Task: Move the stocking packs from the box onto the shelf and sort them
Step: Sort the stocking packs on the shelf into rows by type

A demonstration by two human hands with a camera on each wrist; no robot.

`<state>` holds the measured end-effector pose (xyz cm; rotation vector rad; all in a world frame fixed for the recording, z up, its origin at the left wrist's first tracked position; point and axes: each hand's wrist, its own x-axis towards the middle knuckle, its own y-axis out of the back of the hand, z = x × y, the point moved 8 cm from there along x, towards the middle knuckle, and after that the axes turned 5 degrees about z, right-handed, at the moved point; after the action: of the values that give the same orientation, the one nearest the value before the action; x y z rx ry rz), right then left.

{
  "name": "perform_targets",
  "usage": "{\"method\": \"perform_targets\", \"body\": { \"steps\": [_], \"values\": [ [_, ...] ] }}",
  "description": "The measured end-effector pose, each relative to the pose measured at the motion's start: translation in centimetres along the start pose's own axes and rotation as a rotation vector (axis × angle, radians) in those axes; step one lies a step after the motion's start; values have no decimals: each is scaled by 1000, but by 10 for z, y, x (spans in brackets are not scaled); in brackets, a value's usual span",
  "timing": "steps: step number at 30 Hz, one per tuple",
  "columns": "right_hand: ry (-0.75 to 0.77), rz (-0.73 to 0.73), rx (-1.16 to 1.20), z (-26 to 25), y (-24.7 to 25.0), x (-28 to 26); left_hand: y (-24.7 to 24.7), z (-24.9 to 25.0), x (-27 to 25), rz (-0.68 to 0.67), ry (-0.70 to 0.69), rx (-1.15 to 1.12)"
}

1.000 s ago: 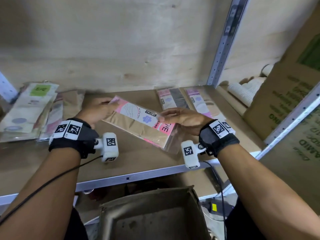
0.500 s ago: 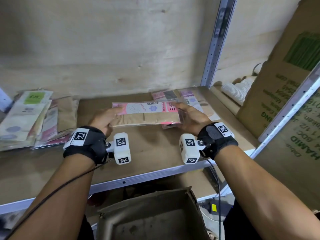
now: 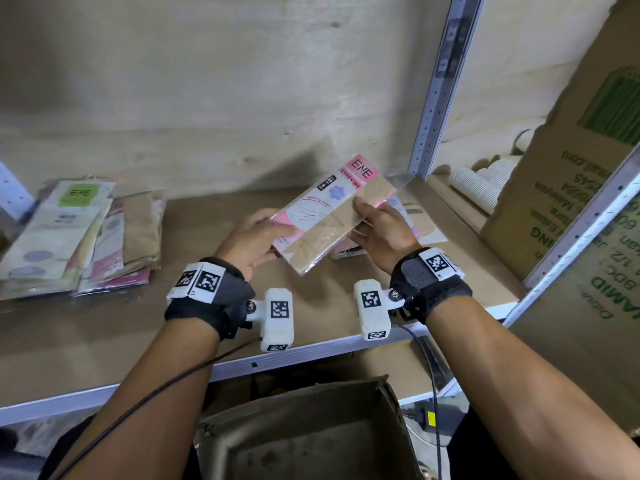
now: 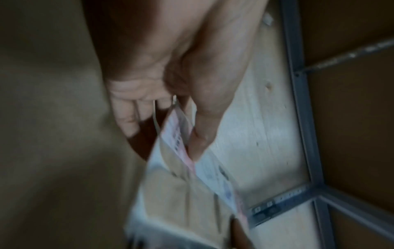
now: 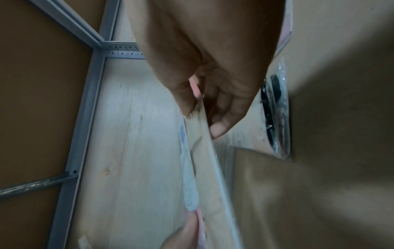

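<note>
Mid-frame, the left hand [image 3: 254, 242] and right hand [image 3: 384, 230] pinch the tilted stocking pack [image 3: 332, 211] by opposite edges above bare shelf [image 3: 104, 327] board.

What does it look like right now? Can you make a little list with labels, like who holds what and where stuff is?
Held thing: flat pink-and-beige plastic stocking pack, lifted above the shelf, tilted
Left hand: grips the pack's lower left end
Right hand: pinches the pack's right edge
Shelf: brown wooden board with a grey metal rim
Left pile: messy stack of stocking packs, a green label on top
Right pile: a few packs lying behind the right hand
Box: open brown cardboard box below the shelf
</note>
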<state>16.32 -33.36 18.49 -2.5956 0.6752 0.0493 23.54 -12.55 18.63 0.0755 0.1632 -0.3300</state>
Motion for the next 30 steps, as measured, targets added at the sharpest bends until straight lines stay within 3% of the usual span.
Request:
{"method": "perform_targets", "body": {
  "steps": [4,8,15,22,27,30],
  "values": [
    [36,94,-28,-2,11,5,-14,4,-8,-105,-85,297],
    [61,106,-149,0,10,4,-8,13,-2,-23,-168,301],
    [131,-132,-460,5,-21,-12,14,20,16,136,-205,-15],
    [47,-309,-498,23,-41,-33,37,27,26,231,-278,11],
    [-46,-412,-577,36,-47,-36,69,28,23,460,-266,13],
    [-8,-426,-718,31,-43,-31,91,28,19,592,-259,14]
  ]
}}
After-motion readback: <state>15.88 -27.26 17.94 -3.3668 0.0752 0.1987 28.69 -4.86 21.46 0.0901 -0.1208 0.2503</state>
